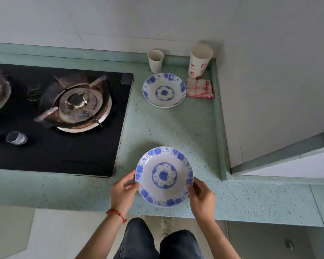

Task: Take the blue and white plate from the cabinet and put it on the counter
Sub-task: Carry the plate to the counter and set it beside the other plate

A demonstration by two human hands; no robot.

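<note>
A blue and white plate (pixel 164 193) with a flower ring in its middle is over the front edge of the green speckled counter (pixel 176 128). My left hand (pixel 123 191) grips its left rim and my right hand (pixel 201 196) grips its right rim. Whether the plate rests on the counter or hangs just above it, I cannot tell. A second blue and white plate (pixel 164 90) lies flat farther back on the counter.
A black gas hob (pixel 54 118) with a burner fills the counter's left. Two paper cups (pixel 155 59) (pixel 199 59) and a folded red-and-white cloth (pixel 199 88) stand at the back right corner. A white wall panel (pixel 269 90) bounds the right side.
</note>
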